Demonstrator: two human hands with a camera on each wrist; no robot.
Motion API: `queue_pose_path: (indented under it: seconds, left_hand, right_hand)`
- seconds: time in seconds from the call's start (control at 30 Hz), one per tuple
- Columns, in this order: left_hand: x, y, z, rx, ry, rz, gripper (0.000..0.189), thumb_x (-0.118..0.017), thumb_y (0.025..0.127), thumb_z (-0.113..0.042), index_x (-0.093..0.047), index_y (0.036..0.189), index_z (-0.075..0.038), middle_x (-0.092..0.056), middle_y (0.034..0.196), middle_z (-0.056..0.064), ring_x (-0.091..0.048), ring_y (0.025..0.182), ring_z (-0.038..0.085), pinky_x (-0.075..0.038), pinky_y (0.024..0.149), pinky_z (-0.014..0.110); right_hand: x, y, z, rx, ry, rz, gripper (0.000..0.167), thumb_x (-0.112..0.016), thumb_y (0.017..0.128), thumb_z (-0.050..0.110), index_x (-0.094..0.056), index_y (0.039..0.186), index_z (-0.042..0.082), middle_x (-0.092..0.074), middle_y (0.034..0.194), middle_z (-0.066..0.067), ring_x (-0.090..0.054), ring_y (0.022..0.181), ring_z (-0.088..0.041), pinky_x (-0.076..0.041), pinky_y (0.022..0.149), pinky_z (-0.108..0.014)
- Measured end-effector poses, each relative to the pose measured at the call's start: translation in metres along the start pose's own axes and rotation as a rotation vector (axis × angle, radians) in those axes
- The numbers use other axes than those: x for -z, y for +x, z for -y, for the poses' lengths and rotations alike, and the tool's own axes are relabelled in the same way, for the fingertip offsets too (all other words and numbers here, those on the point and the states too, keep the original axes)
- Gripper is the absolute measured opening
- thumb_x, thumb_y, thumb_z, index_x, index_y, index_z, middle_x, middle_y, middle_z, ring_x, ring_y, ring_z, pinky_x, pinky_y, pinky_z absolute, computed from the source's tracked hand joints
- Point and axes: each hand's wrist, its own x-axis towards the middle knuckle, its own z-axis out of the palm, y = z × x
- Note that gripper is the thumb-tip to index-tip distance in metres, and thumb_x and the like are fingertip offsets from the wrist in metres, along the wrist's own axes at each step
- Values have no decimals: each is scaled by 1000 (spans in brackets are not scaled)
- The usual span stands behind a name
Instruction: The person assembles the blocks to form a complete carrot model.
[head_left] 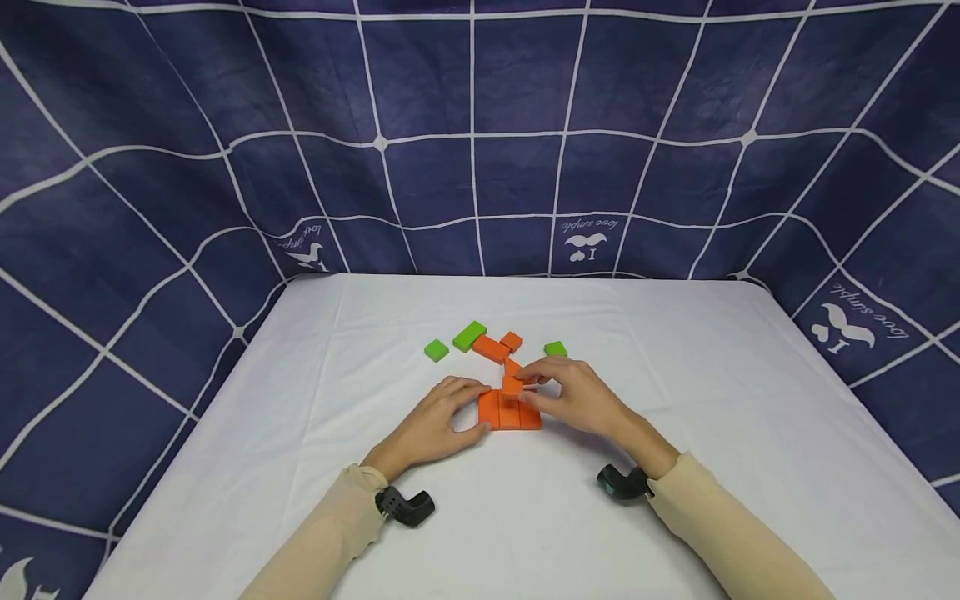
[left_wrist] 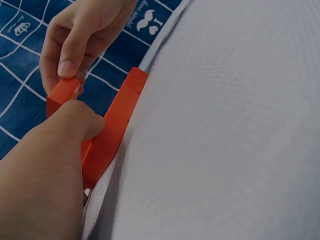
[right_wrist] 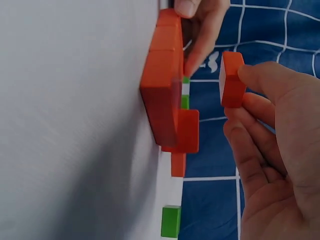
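Several flat orange blocks (head_left: 509, 417) lie side by side in a short row on the white tabletop. At the left end of that row, my left hand (head_left: 431, 425) pinches the end block (head_left: 488, 412), its thumb on the near side and its fingers at the far side. My right hand (head_left: 577, 398) holds a small orange block (right_wrist: 232, 80) between thumb and fingertips, raised over the row. In the left wrist view this raised block (left_wrist: 62, 96) appears beyond my left thumb. Another orange block (head_left: 512, 367) lies just behind the row, partly covered by the held one.
Farther back lie two more orange blocks (head_left: 491, 349), touching or close together. A longer green block (head_left: 469, 336) and a green square block (head_left: 437, 350) are to their left. Another green block (head_left: 556, 349) sits behind my right hand. A dark blue checked cloth (head_left: 517, 175) hangs behind the table.
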Motion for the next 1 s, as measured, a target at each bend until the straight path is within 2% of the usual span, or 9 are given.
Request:
queue_pose_path:
  seconds: [0.2, 0.43, 0.67, 1.0]
  left_hand:
    - [0, 0, 0, 16, -5, 15, 55, -70, 95, -41, -62, 143, -15, -60, 142, 1, -50, 134, 19, -43, 116, 45]
    - [-1, 0, 1, 5, -6, 4, 54, -71, 94, -38, -62, 142, -14, -60, 142, 0, -51, 134, 18, -43, 115, 45]
    - [0, 0, 0, 12, -9, 9, 55, -71, 94, -38, -61, 143, -14, -60, 142, 1, -50, 135, 19, -43, 116, 46]
    - [1, 0, 0, 15, -5, 7, 56, -70, 95, -40, -61, 143, -14, -59, 143, 1, -50, 135, 19, -43, 116, 46]
  right_hand:
    - [-6, -9, 3, 18, 0, 39, 29, -80, 90, 20, -77, 118, 16, -74, 112, 7, -65, 94, -13, -55, 89, -40]
    - [-12, -17, 4, 33, -2, 79, 26, -81, 90, 24, -76, 114, 19, -71, 106, 13, -61, 96, -5, -55, 89, -33]
    - [-20, -23, 6, 58, 23, 106, 25, -82, 88, 23, -76, 113, 20, -71, 102, 11, -63, 94, -6, -56, 85, -29]
    - [-25, -23, 11, 73, 22, 155, 23, -82, 89, 25, -77, 112, 22, -72, 109, 14, -65, 101, -4, -57, 91, -29]
